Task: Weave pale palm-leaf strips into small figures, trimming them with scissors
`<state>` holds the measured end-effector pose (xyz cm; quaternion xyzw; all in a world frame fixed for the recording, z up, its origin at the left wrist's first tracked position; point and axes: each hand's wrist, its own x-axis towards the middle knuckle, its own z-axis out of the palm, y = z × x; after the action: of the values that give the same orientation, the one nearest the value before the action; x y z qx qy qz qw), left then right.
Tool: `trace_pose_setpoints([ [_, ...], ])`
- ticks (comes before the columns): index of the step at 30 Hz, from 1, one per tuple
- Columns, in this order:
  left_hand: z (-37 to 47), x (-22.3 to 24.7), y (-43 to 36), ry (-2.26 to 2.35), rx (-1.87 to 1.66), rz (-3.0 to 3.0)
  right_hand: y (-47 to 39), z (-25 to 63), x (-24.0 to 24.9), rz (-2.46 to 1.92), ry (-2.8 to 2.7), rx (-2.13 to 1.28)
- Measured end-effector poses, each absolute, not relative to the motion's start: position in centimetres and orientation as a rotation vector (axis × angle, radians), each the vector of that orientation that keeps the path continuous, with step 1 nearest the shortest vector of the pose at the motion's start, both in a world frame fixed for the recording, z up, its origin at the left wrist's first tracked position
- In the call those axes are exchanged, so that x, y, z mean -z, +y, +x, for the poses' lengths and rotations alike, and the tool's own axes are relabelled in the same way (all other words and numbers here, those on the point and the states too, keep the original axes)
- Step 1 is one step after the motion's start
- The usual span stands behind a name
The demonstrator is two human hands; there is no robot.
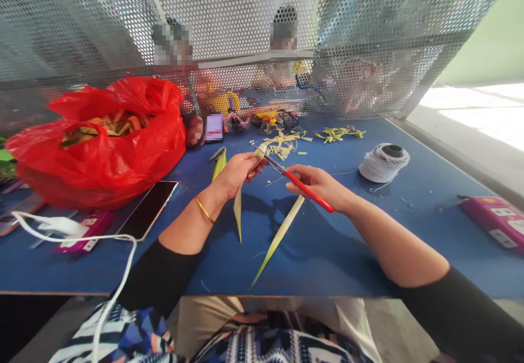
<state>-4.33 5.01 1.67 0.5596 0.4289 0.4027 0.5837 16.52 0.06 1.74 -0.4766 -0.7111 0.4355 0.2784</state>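
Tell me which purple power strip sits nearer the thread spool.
The right-hand power strip, right of the spool; the left-hand power strip lies by the red bag.

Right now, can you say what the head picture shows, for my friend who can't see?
A right hand holds red-handled scissors at a pale leaf held in the left hand, above a blue table. A red bag sits at left, a white spool at right.

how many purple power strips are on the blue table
2. One purple power strip is on the left beside the black phone, partly covered by a white charger; the other is at the far right. The red bag may hide more.
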Motion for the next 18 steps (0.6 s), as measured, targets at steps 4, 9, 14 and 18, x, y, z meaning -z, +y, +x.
trace_pose_setpoints([
  [4,-4.16,-1.48,5.09,1.008,-0.914,1.297,0.05,16.3,-1.53,-1.28,-1.868,-1.179],
  [9,-4.06,-1.4,5.17,1.031,-0.897,1.277,0.01,16.06,-1.43,-1.316,-1.845,-1.153],
  [14,-4.12,-1.44,5.2,1.05,-0.895,1.246,-0.04,16.01,-1.4,-1.309,-1.838,-1.109],
  [18,-4.08,-1.47,5.19,1.043,-0.887,1.222,0.0,16.1,-1.37,-1.314,-1.84,-1.084],
])
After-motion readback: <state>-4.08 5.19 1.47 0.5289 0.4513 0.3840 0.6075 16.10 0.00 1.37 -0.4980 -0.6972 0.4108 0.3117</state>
